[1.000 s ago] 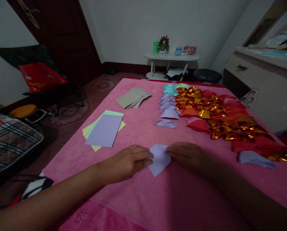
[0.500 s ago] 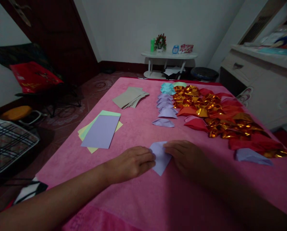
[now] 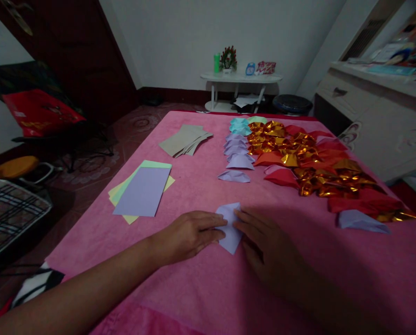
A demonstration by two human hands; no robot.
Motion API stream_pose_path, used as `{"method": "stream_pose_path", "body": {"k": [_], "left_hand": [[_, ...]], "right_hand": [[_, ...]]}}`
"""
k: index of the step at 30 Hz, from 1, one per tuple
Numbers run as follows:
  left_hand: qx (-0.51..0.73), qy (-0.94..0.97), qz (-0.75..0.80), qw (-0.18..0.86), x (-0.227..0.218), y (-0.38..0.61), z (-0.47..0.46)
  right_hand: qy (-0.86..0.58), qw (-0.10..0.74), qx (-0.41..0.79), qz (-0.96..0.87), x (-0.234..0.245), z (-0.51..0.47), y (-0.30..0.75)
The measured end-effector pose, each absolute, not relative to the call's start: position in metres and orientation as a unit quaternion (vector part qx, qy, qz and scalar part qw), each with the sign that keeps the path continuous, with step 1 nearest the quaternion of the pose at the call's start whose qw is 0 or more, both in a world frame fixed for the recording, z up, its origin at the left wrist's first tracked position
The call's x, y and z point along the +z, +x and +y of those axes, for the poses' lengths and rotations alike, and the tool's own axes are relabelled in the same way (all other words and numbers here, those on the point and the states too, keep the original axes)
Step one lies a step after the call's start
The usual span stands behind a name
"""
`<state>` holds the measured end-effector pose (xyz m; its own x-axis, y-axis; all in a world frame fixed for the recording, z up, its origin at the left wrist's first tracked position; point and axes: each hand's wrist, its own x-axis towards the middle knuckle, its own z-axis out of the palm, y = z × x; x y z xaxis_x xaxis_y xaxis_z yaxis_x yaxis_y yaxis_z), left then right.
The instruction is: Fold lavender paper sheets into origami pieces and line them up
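A small folded purple sheet of paper (image 3: 230, 232) lies on the pink cloth in front of me, with a point toward my side. My left hand (image 3: 190, 235) holds its left side, fingertips resting on the paper and thumb low near the edge. At the right edge, my right hand (image 3: 267, 246) has its fingertips on the paper, the thumb lower down beside it. Just beyond sits a folded purple paper piece (image 3: 234, 176), at the near end of a row of purple pieces (image 3: 240, 161). Another purple folded piece (image 3: 363, 221) lies to the right.
Flat purple, green and yellow sheets (image 3: 143, 190) lie at left, with a fan of grey sheets (image 3: 185, 139) behind. Gold foil pieces (image 3: 291, 158) and red folded pieces (image 3: 280, 177) crowd the right. Beyond the pink-covered table (image 3: 124, 251) stands a small white table (image 3: 242, 78).
My right hand's fingers have slid down from the upper right corner to the right edge of the purple paper. The left fingers reach further over it. The view has shifted slightly.
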<state>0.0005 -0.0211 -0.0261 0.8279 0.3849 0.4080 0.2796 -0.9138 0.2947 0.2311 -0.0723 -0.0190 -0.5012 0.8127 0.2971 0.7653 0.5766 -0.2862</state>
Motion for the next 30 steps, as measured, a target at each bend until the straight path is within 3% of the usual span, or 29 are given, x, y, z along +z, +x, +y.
{"method": "stream_pose_path", "body": {"k": [6, 22, 30], "left_hand": [[0.252, 0.946, 0.170, 0.111, -0.030, -0.002, -0.019], [0.238, 0.950, 0.172, 0.106, -0.024, -0.006, -0.025], [0.230, 0.952, 0.160, 0.125, -0.022, -0.007, -0.027]], "right_hand": [[-0.489, 0.244, 0.070, -0.834, -0.022, -0.084, 0.222], [-0.462, 0.247, 0.079, -0.848, -0.029, -0.079, 0.222], [-0.514, 0.240, 0.127, -0.813, -0.022, -0.077, 0.214]]}}
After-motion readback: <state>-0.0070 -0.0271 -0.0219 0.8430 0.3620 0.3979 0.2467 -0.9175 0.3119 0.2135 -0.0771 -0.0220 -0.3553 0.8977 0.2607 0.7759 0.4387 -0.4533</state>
